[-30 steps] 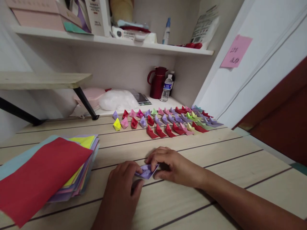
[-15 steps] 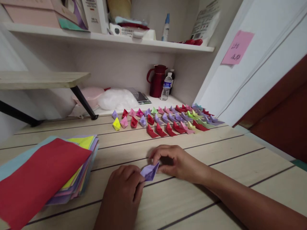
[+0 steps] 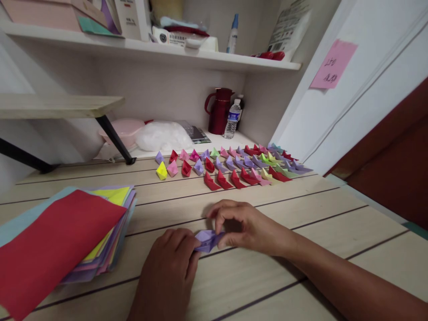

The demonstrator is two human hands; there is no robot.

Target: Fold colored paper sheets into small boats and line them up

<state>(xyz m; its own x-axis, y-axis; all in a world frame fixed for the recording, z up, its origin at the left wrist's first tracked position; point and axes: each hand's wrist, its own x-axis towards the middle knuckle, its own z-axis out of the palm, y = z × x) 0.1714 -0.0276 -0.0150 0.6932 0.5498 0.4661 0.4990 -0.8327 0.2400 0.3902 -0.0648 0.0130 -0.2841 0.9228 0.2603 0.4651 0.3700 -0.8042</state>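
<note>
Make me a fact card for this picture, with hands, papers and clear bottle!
Left hand: holds the left end of the purple folded paper
Right hand: pinches its right end
Paper pile: left of both hands, red sheet on top
Paper boats: many colours, in rows on the table
Clear bottle: blue label, beside a dark red jug

Domestic interior, most likely a living or bedroom corner fitted with built-in shelving. The plank-patterned table [image 3: 317,214] adjoins a white recess in which household goods are kept: a dark red vacuum jug [image 3: 218,116], a labelled water bottle [image 3: 232,120] and a pink plastic container [image 3: 125,129]. The upper shelf [image 3: 100,40] carries a pink box [image 3: 47,15], a white flip-lid packet [image 3: 180,39] and a blue-capped bottle [image 3: 232,36]. A handwritten pink sticky note [image 3: 334,64] on the white upright and the reddish-brown panel [image 3: 391,147] at right, possibly a door, likewise suggest a home.
</note>
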